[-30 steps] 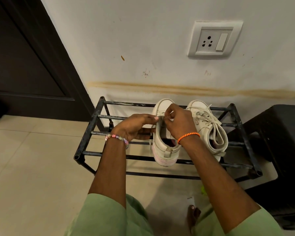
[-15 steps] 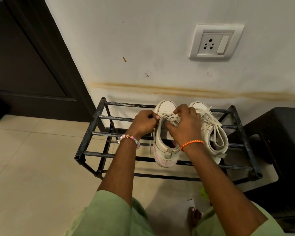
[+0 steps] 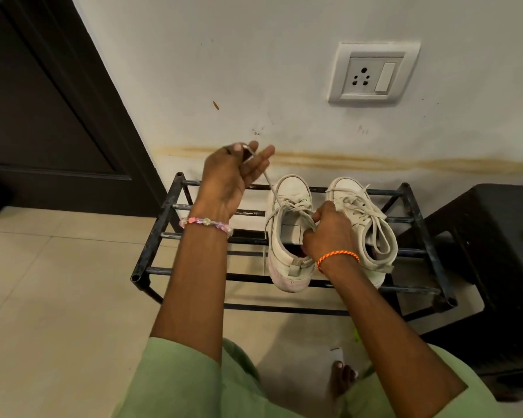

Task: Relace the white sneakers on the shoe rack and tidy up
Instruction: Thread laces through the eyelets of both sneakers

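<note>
Two white sneakers stand side by side on the top bars of the black shoe rack (image 3: 151, 236), toes toward the far wall. The left hand (image 3: 228, 176) is raised above the rack's left part and pinches the end of a lace (image 3: 271, 187) coming taut from the left sneaker (image 3: 287, 236). The right hand (image 3: 329, 233) has curled fingers gripping that sneaker's laces at the tongue. The right sneaker (image 3: 366, 224) is fully laced.
</note>
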`<state>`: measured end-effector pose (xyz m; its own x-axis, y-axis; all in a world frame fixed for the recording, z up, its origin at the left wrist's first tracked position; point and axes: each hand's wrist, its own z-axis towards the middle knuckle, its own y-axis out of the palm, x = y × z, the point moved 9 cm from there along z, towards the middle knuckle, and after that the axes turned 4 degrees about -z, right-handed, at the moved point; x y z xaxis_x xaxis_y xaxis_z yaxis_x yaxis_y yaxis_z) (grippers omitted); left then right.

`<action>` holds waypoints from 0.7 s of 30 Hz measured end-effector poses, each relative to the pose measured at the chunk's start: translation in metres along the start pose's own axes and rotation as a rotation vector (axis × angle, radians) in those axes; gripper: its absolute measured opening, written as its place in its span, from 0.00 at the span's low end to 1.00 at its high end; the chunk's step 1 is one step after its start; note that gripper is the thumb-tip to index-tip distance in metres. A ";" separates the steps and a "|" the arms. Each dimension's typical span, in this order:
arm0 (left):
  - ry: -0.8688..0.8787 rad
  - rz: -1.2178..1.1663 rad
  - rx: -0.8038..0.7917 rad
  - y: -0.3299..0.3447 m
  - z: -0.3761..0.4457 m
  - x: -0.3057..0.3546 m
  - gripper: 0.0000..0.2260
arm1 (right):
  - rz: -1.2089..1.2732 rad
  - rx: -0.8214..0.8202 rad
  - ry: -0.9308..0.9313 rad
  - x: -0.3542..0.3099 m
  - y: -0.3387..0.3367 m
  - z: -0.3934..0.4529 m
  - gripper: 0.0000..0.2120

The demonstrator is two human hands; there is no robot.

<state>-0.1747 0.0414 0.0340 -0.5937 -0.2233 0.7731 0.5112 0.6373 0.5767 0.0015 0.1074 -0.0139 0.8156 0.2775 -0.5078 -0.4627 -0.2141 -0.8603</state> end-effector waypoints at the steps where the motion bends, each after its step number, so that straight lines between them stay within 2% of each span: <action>1: 0.044 -0.127 -0.026 0.004 -0.003 0.013 0.11 | -0.012 -0.016 0.004 0.001 0.001 0.001 0.14; 3: 0.119 -0.290 -0.070 0.008 -0.008 0.034 0.10 | -0.014 -0.050 0.004 0.001 0.003 0.004 0.14; 4: 0.134 -0.273 -0.071 0.008 -0.008 0.039 0.10 | -0.008 -0.068 0.005 0.001 0.004 0.006 0.13; 5: 0.143 -0.150 -0.039 0.006 -0.009 0.041 0.09 | 0.002 -0.090 0.006 0.002 0.005 0.009 0.13; 7: 0.164 0.372 0.053 -0.001 -0.007 0.038 0.06 | 0.028 -0.143 0.012 0.004 0.008 0.013 0.13; 9: 0.138 0.960 0.021 -0.004 0.001 0.015 0.10 | 0.063 -0.187 0.026 0.007 0.010 0.016 0.12; 11: 0.029 1.291 -0.130 -0.007 0.008 -0.026 0.13 | 0.094 -0.214 0.043 0.009 0.011 0.018 0.10; 13: -0.013 1.494 -0.198 -0.010 0.011 -0.050 0.09 | 0.112 -0.236 0.056 0.010 0.013 0.019 0.10; 15: 0.002 1.580 -0.175 -0.011 0.015 -0.056 0.07 | 0.113 -0.246 0.060 0.010 0.013 0.019 0.10; 18: 0.055 1.543 -0.141 -0.011 0.019 -0.056 0.04 | 0.125 -0.254 0.068 0.010 0.015 0.020 0.11; 21: 0.022 1.454 -0.198 -0.012 0.022 -0.064 0.11 | 0.113 -0.245 0.068 0.010 0.015 0.020 0.11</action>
<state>-0.1567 0.0641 -0.0280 0.5162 0.5006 0.6950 0.7140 0.1967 -0.6720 -0.0044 0.1260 -0.0330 0.7892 0.1771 -0.5880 -0.4605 -0.4628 -0.7575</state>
